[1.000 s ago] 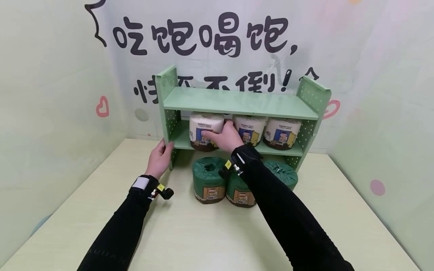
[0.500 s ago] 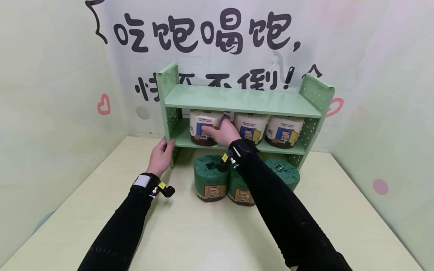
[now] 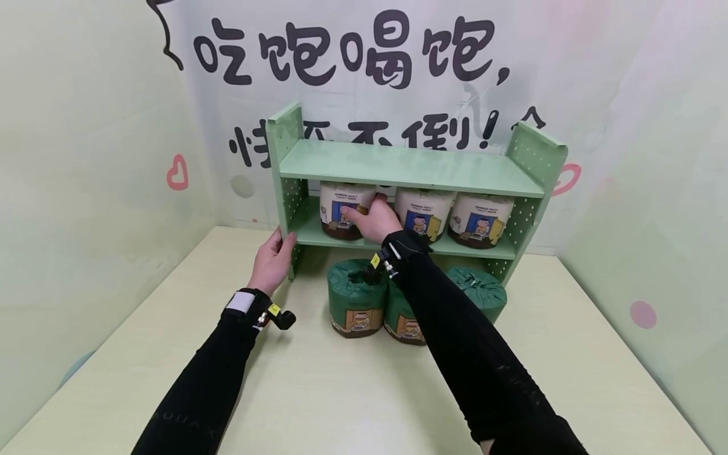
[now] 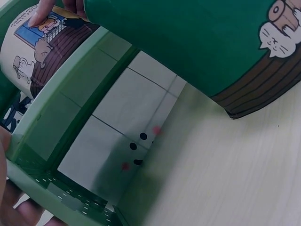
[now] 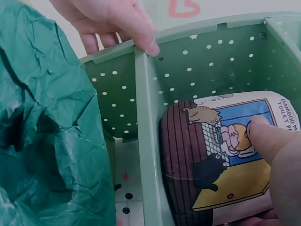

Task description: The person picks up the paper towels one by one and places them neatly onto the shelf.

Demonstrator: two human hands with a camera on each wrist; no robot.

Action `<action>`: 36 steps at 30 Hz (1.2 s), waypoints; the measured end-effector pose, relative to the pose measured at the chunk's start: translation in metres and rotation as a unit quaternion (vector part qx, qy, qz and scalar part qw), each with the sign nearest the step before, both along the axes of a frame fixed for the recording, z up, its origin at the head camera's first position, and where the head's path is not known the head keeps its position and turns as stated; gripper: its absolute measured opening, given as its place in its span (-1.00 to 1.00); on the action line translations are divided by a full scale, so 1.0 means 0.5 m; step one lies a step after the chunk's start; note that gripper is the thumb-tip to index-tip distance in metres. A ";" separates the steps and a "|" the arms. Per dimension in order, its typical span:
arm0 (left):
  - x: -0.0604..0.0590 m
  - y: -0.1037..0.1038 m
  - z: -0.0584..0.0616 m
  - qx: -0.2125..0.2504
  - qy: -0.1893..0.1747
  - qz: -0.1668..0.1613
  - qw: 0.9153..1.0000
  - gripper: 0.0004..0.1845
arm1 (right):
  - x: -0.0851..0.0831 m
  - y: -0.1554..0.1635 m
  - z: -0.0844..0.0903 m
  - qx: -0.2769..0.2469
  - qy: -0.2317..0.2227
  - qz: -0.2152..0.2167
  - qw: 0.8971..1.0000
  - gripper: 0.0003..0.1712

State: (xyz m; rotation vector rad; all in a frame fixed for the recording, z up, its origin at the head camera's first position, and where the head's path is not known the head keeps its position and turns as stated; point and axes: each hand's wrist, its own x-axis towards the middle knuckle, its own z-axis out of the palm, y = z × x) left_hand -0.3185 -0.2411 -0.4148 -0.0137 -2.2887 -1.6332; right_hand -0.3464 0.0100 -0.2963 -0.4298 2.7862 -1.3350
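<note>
In the head view my right hand [image 3: 376,221] grips a white wrapped toilet paper roll [image 3: 335,218] at the left of the green rack's middle shelf [image 3: 314,230]. The thumb lies across its printed front, and the fingers go round its right side, mostly hidden. In the right wrist view the roll [image 5: 230,155] sits behind the shelf's front edge, with the thumb on its picture. My left hand [image 3: 272,260] holds the rack's left side panel [image 3: 280,170], thumb at the front edge and fingers outside. Two more white rolls [image 3: 423,212] stand to the right on that shelf.
Green wrapped rolls [image 3: 355,303] stand on the table [image 3: 341,392] in front of the rack, partly hidden by the right forearm. The upper shelf [image 3: 409,165] spans close above the white rolls. A printed wall [image 3: 364,95] rises behind.
The white roll in my right hand has slid back, from overhanging the shelf's front edge to sitting within the shelf. My left hand keeps its hold on the side panel.
</note>
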 end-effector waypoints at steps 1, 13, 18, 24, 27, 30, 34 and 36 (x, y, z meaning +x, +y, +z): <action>0.000 0.001 0.001 0.000 0.000 -0.001 1.000 -0.37 | 0.000 0.001 0.000 0.000 0.002 0.000 1.000 0.09; -0.001 0.007 -0.003 -0.003 -0.001 0.006 1.000 -0.38 | -0.005 0.001 -0.004 -0.002 0.006 -0.001 1.000 0.09; -0.005 0.005 -0.005 -0.005 0.001 0.005 1.000 -0.37 | -0.006 0.002 -0.006 -0.001 0.006 -0.003 1.000 0.06; -0.007 0.003 -0.006 -0.013 0.008 0.006 1.000 -0.39 | 0.002 0.010 -0.010 0.020 -0.003 0.000 1.000 0.06; -0.006 0.002 -0.005 -0.021 0.016 0.008 1.000 -0.40 | 0.009 0.015 -0.013 0.014 -0.005 0.005 1.000 0.04; -0.005 0.000 -0.007 -0.024 0.016 0.007 1.000 -0.39 | 0.018 0.020 -0.017 -0.003 -0.003 0.016 1.000 -0.09; -0.008 0.002 -0.010 -0.034 0.015 0.016 0.999 -0.39 | 0.029 0.032 -0.019 -0.016 0.005 0.033 0.999 -0.27; -0.010 0.002 -0.012 -0.040 0.016 0.020 0.999 -0.39 | 0.034 0.036 -0.019 -0.015 0.007 0.037 0.999 -0.26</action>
